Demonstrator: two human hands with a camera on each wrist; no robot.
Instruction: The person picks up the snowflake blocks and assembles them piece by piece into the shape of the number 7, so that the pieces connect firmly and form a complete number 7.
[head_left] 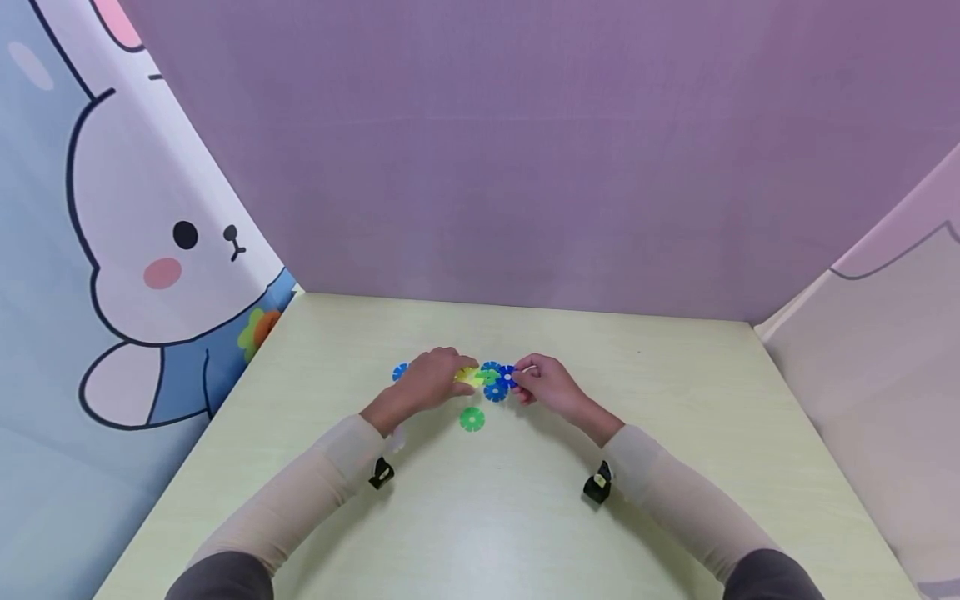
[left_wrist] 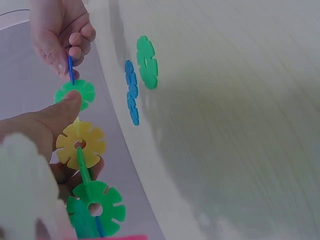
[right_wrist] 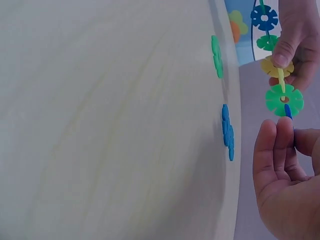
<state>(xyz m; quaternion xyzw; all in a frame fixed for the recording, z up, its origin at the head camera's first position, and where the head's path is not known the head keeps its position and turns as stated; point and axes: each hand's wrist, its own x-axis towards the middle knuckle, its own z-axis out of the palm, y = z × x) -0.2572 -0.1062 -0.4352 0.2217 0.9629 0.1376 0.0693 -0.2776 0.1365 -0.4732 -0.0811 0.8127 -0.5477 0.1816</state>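
Note:
My left hand [head_left: 431, 379] grips a chain of notched plastic snowflake discs joined edge to edge. Fingers and thumb hold it around a yellow disc [left_wrist: 95, 149]. Beyond that hand the chain carries a green disc [left_wrist: 116, 200] and a blue disc [right_wrist: 264, 17]. Toward my right hand [head_left: 551, 385] it ends in another green disc [right_wrist: 275, 104]. Thumb and fingers of the right hand pinch a dark blue disc [head_left: 507, 377], edge-on against that green disc. Whether their slots are engaged cannot be told; fingertips cover part of the dark blue disc.
On the pale table [head_left: 495, 533] lie a loose green disc [head_left: 472, 419] and two blue discs, one nearer [head_left: 495, 392] and one farther [head_left: 491, 367], below the chain. A purple cloth wall [head_left: 525, 167] rises behind the table, with a rabbit-print curtain [head_left: 150, 208] at left.

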